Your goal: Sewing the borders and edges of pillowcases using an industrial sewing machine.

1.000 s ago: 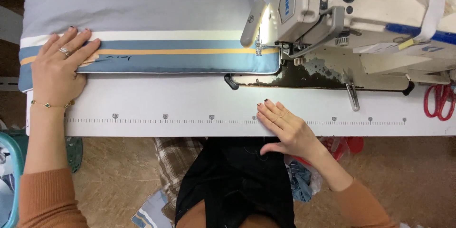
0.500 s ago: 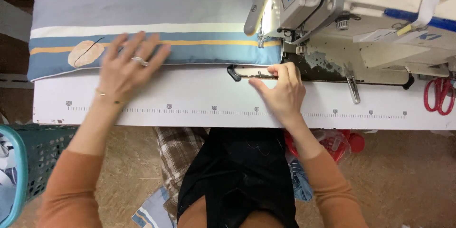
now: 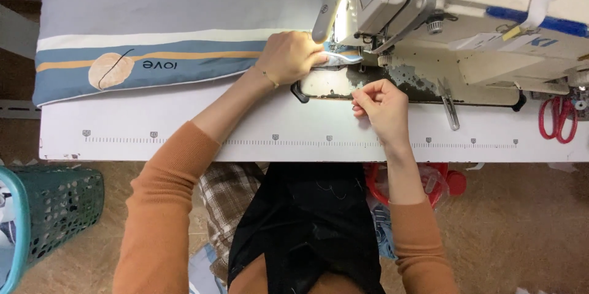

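A grey fabric piece (image 3: 172,0) with a cream, blue and tan striped border lies across a white sewing table (image 3: 184,128). My left hand (image 3: 288,56) grips the border's right end and holds it under the head of the sewing machine (image 3: 454,6), close to the needle. My right hand (image 3: 380,105) rests on the table just in front of the machine's worn metal plate (image 3: 331,84), fingers curled with thumb and fingertips pinched together; whether anything is between them cannot be made out.
Red-handled scissors (image 3: 555,116) lie at the table's right end. Small metal snips (image 3: 449,107) sit in front of the machine. A teal plastic basket (image 3: 49,214) stands on the floor at lower left. A ruler scale runs along the table's front edge.
My left hand has slid right along the striped border, from the fabric's left end to the needle. My right hand rose from the table's front edge to the metal plate.
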